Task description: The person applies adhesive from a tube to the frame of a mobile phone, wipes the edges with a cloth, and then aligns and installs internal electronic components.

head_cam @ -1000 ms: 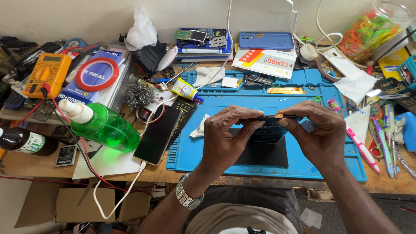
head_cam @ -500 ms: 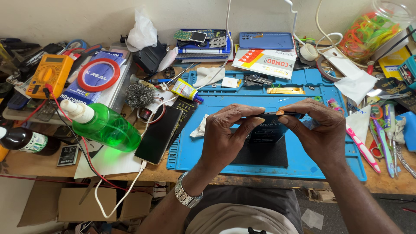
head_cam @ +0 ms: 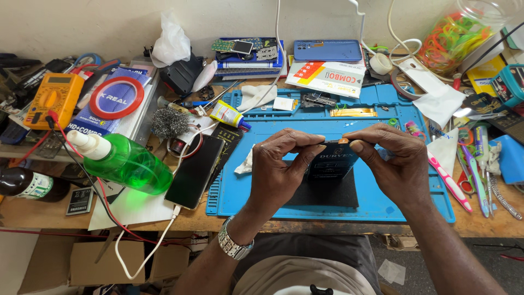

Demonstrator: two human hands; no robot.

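We see two hands at work on one small dark flat part (head_cam: 334, 161), likely a phone battery, held upright above a black pad (head_cam: 327, 191) on the blue work mat (head_cam: 382, 202). The left hand (head_cam: 278, 169) comes up from the lower middle, wrist bent inward, a metal watch (head_cam: 233, 245) on it; its thumb and forefinger are pressed together on the part's top left edge. The right hand (head_cam: 396, 164) reaches in from the lower right, its thumb and forefinger closed in a pinch on the top right corner, the other fingers curled below. We cannot tell what the small orange bit between the fingertips is.

Further out we count one black phone (head_cam: 194, 172) on a white cable just left of the mat, one green spray bottle (head_cam: 125, 163) lying on its side beside it, one yellow multimeter (head_cam: 53, 98) at far left, one pink toothbrush (head_cam: 448, 180) on the right, and one blue phone case (head_cam: 326, 50) at the back.
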